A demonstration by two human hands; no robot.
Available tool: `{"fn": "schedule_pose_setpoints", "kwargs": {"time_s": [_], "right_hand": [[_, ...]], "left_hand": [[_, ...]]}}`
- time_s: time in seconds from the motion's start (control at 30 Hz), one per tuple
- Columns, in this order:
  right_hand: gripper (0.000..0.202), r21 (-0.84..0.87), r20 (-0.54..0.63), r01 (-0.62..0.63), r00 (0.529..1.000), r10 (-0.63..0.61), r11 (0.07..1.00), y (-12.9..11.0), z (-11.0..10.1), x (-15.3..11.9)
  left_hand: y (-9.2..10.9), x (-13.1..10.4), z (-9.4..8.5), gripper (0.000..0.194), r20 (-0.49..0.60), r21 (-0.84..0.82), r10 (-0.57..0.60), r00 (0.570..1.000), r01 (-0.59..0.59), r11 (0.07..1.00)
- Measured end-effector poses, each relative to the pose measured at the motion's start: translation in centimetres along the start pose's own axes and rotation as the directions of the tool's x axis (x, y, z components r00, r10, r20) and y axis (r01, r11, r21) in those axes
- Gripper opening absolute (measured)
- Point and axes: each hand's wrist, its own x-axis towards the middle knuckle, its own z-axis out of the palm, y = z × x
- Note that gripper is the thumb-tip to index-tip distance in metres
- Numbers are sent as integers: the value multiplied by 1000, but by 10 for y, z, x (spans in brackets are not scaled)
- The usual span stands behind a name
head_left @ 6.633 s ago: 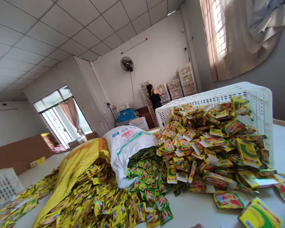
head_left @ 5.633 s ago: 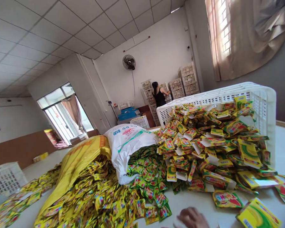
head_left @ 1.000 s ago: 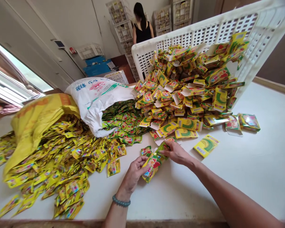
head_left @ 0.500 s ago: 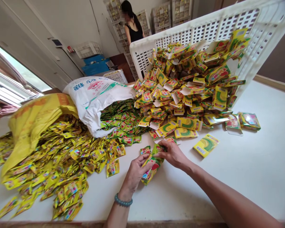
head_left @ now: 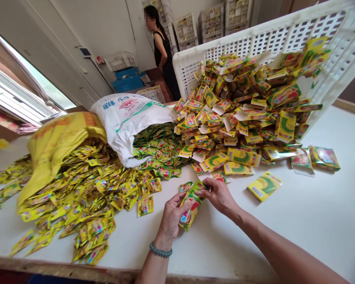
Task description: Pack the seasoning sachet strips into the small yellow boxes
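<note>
My left hand (head_left: pixel 170 215), a beaded bracelet on its wrist, is closed around a small yellow and green cardboard box (head_left: pixel 188 221) tilted above the table. My right hand (head_left: pixel 220 196) pinches a green sachet (head_left: pixel 198 185) at the box's upper end; how far it sits inside is hidden by the fingers. Just beyond the hands lies another green sachet (head_left: pixel 184 187). Green sachets (head_left: pixel 161 148) spill from a white sack (head_left: pixel 130 112), and yellow sachets (head_left: pixel 91 185) spill from a yellow sack (head_left: pixel 62 132) on the left.
A tipped white plastic crate (head_left: pixel 189 75) pours a heap of open boxes (head_left: pixel 236 118) onto the white table (head_left: pixel 307 221). One flat yellow box (head_left: pixel 264 186) lies right of my hands. Beyond the table stands a person in black (head_left: pixel 165 59), near stacked crates (head_left: pixel 211 23).
The camera view has shifted, so the table's things appear slightly further right. My hands keep nearly the same hold on box and sachet. The person behind has turned and shows more of the body.
</note>
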Motion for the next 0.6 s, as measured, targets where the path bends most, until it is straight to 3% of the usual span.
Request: {"fn": "schedule_pose_setpoints", "kwargs": {"time_s": [0.1, 0.23, 0.33, 0.47, 0.6], "right_hand": [[28, -36, -45, 17, 999, -18, 999, 4, 6, -1], [34, 110, 26, -82, 996, 80, 991, 3, 13, -5], [35, 148, 81, -81, 994, 69, 986, -3, 8, -5], [26, 5, 17, 27, 999, -27, 1000, -8, -5, -3], [16, -114, -18, 47, 999, -50, 992, -6, -5, -4]], "left_hand": [[0, -1, -1, 45, -25, 18, 0, 1000, 0, 1000], [0, -3, -3, 46, -12, 17, -34, 999, 34, 999], [0, -4, -3, 44, 16, 35, -54, 998, 53, 998], [1, -5, -2, 45, 14, 29, -52, 999, 51, 998], [1, -7, -1, 45, 47, 43, -56, 997, 54, 998]]}}
